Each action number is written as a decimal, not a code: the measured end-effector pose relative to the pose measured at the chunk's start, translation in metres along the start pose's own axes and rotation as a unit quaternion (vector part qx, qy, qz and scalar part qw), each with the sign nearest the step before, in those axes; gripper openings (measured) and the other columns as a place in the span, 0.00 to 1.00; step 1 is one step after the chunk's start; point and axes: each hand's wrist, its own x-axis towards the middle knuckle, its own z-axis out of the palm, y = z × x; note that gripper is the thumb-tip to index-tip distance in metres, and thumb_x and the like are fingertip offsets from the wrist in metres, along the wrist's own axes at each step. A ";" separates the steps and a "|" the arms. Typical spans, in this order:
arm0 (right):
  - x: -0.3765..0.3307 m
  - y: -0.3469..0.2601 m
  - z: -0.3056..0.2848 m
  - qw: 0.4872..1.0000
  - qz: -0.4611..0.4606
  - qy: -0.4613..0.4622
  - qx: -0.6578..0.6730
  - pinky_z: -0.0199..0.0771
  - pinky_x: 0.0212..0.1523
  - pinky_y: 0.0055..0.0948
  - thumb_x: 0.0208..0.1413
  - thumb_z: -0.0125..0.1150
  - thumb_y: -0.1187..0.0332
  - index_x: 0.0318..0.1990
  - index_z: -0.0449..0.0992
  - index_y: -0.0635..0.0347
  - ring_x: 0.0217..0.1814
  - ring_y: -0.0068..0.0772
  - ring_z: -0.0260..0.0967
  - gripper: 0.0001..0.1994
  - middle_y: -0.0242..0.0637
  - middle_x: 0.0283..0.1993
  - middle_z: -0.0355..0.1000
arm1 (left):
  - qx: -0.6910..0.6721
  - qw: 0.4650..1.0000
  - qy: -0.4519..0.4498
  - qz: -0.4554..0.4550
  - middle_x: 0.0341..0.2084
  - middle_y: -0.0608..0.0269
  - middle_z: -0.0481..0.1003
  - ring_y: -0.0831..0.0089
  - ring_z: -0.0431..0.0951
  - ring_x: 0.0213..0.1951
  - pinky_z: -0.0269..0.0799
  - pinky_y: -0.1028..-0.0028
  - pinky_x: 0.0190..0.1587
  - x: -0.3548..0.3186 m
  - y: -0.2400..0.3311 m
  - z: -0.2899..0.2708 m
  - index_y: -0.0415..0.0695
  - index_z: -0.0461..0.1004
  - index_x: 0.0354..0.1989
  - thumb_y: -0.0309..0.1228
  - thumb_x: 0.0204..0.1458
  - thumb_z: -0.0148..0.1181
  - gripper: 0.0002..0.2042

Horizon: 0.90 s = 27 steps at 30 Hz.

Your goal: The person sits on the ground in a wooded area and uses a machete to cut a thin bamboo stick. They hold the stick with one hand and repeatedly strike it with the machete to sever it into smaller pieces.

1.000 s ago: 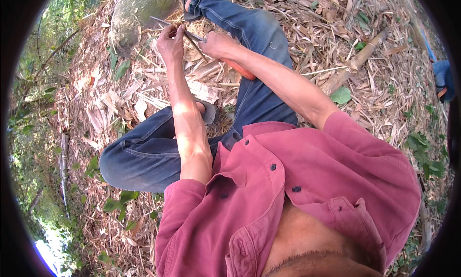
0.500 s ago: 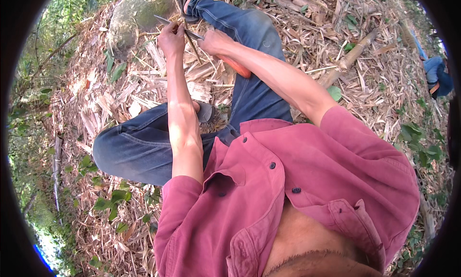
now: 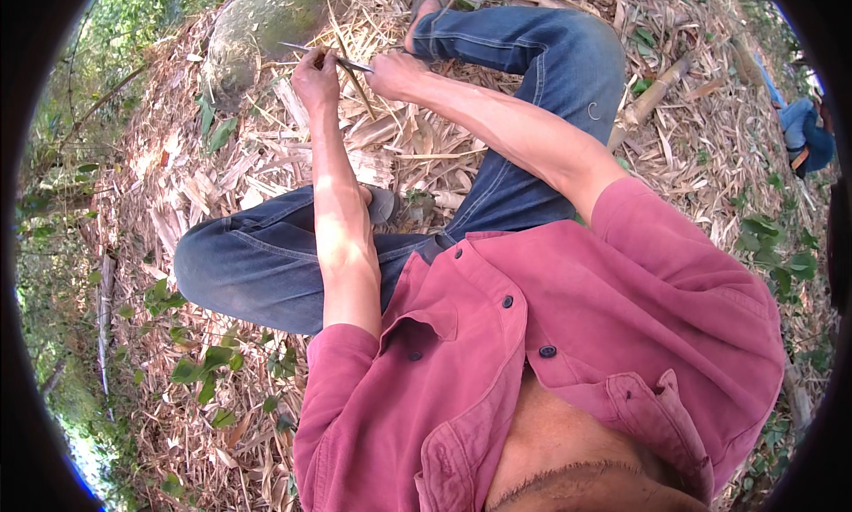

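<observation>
The left hand [image 3: 315, 75] and the right hand [image 3: 395, 73] were raised side by side, close together but not touching, both pinched on a thin strip [image 3: 327, 56] that ran between them. The strip lay nearly level, its pale end sticking out past the left hand toward the rock. The left fingers [image 3: 311, 61] were curled tight around it; the right hand gripped its other end, though what else that hand held was too small to tell.

Nearest, a red shirt [image 3: 568, 334] hung open at the chest. Below the forearms, 2 legs in blue jeans [image 3: 266, 263] were folded, with a sandal [image 3: 383, 206] under the left forearm. Beyond the hands, dry leaves and husks [image 3: 417, 144] covered the ground, a mossy rock [image 3: 266, 24] stood just behind, and a bamboo stick [image 3: 652, 95] lay right of the knee.
</observation>
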 end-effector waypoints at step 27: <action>-0.011 0.052 0.054 0.887 0.141 -0.203 0.391 0.73 0.30 0.36 0.57 0.49 0.53 0.36 0.78 0.69 0.22 0.35 0.72 0.23 0.43 0.20 0.71 | -0.068 0.995 -0.014 -0.075 0.26 0.61 0.79 0.77 0.76 0.28 0.70 0.77 0.33 -0.011 -0.003 -0.018 0.39 0.79 0.36 0.32 0.50 0.65 0.10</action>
